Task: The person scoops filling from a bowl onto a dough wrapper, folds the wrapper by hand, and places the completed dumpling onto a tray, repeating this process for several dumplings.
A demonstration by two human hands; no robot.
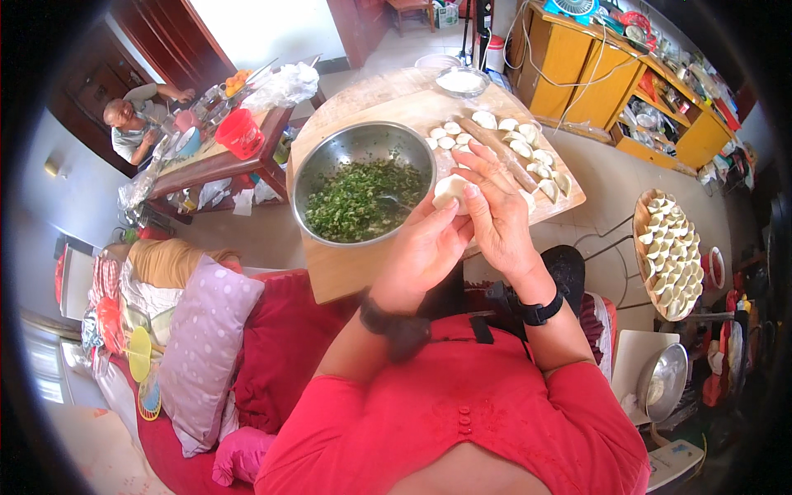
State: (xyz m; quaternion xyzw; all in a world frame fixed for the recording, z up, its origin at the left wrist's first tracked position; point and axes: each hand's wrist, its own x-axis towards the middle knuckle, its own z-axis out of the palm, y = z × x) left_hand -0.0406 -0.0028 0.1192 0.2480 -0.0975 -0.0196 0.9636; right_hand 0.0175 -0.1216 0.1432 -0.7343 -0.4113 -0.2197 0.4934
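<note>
In front of my chest, both hands meet around a pale dumpling (450, 191). My left hand (431, 246) holds it from below, its thumb and fingers closed on its near edge. The thumb of my right hand (502, 216) presses the dumpling's right side, while the other fingers reach over the board. Just left of my hands stands a steel bowl (307, 223) of chopped green filling (359, 198). Beyond them a rolling pin (499, 155) lies on the floured wooden board (388, 111), between small dough pieces (445, 136) and several finished dumplings (540, 161).
A round tray (640, 216) full of dumplings stands at the right. Behind the board sits a bowl of white flour (462, 81). At the far left, a person (136, 124) sits by a cluttered table with a red bucket (239, 134). A spotted pillow (206, 355) lies at my left.
</note>
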